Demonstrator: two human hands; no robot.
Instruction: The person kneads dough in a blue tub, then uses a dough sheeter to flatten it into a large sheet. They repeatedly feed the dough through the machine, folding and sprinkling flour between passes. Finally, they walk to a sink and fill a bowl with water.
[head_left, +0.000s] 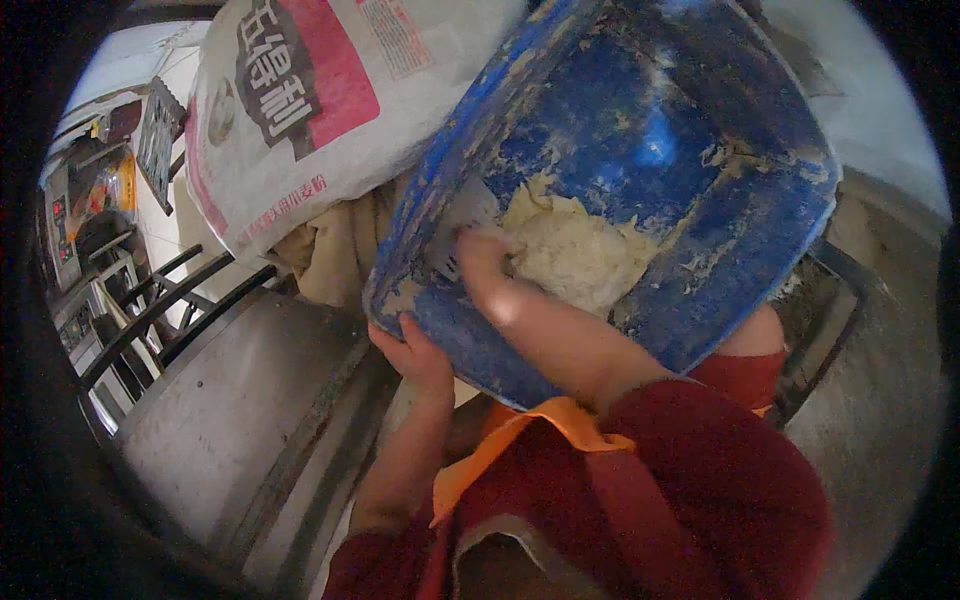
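A blue plastic tub (652, 247), its inner walls smeared with dough residue, lies tilted before me. At its lower left corner my left hand (420, 356) grips the rim, thumb on the inner side. My right hand (484, 259) reaches inside, close to the left wall and beside a rough lump of pale dough (577, 251). A blurred, whitish translucent piece (472, 206) shows at the right fingers; whether they hold it is unclear, as the fingers are mostly hidden or blurred.
A large printed flour sack (352, 157) stands against the tub's left side, above brown cloth (337, 247). A metal surface (247, 412) spans the lower left. Black metal bars (172, 300) and equipment with small lights (64, 225) lie farther left.
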